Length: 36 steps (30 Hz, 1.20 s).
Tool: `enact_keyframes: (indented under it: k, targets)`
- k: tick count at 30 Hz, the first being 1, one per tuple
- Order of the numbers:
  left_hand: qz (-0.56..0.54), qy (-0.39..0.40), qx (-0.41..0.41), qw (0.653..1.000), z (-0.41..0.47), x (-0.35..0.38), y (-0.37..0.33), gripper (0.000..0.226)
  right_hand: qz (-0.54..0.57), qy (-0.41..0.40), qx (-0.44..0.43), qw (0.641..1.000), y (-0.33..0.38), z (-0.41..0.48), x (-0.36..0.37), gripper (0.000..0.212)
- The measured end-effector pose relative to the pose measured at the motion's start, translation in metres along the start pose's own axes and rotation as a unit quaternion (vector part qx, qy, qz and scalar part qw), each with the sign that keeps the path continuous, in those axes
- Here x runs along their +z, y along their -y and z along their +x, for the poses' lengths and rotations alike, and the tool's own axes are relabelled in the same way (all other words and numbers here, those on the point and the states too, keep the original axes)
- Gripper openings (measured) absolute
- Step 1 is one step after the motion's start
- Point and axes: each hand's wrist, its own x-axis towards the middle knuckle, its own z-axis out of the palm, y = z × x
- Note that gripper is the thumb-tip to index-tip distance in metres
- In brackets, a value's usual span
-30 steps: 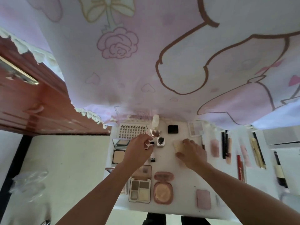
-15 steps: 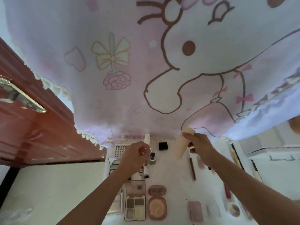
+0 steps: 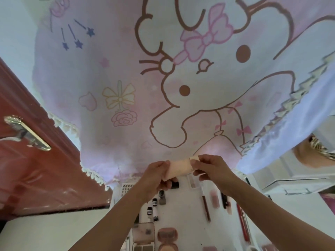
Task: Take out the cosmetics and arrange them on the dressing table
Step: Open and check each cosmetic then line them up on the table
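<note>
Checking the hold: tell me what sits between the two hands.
Head view: a peach tube spans the gap, the left hand gripping one end, the right hand pinching the other.

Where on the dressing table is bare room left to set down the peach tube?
For the peach tube, the widest bare strip of table lies between the small bottles and the brown pencil, running down past the pink compact. Crowded: the right side, where pink case, dark tube and red pencils lie close, and the palettes at bottom left.
</note>
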Motion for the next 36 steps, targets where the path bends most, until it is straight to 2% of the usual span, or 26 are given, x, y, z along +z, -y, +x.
enact_keyframes:
  k: [6,8,11,12,16,20,25,32,36]
  targets:
    - [-0.037,-0.001,-0.03,0.999,-0.006,-0.002,-0.001,0.035,-0.075,0.041,-0.067,0.994,0.005,-0.006,0.0,0.017]
    - [-0.021,-0.011,-0.011,1.0,-0.008,-0.003,0.0,0.034,-0.05,0.047,-0.041,0.997,0.008,-0.007,0.001,0.021]
    - [0.015,-0.026,0.019,0.999,-0.011,-0.002,0.002,0.033,-0.036,0.05,0.046,0.997,0.009,-0.007,0.0,0.045]
    - [0.023,-0.029,0.025,0.999,-0.012,-0.002,0.003,0.033,-0.037,0.056,0.062,0.996,0.008,-0.007,-0.001,0.047]
    - [0.039,-0.039,0.034,0.998,-0.014,-0.004,0.006,0.032,0.003,0.073,0.043,0.996,0.004,-0.007,-0.005,0.024]
    - [0.035,-0.039,0.029,0.998,-0.014,-0.004,0.009,0.032,-0.054,0.068,0.005,0.996,-0.001,-0.006,-0.007,0.033]
    - [0.018,-0.039,0.023,0.999,-0.013,-0.005,0.009,0.034,-0.057,0.059,-0.006,0.997,-0.004,-0.005,-0.013,0.024]
    - [-0.019,-0.005,0.002,1.0,-0.012,-0.002,0.011,0.035,0.013,0.088,0.018,0.996,-0.003,-0.005,-0.017,0.022]
    - [-0.056,0.021,-0.006,0.998,-0.013,0.0,0.014,0.028,0.051,0.101,0.024,0.993,-0.003,-0.004,-0.02,0.025]
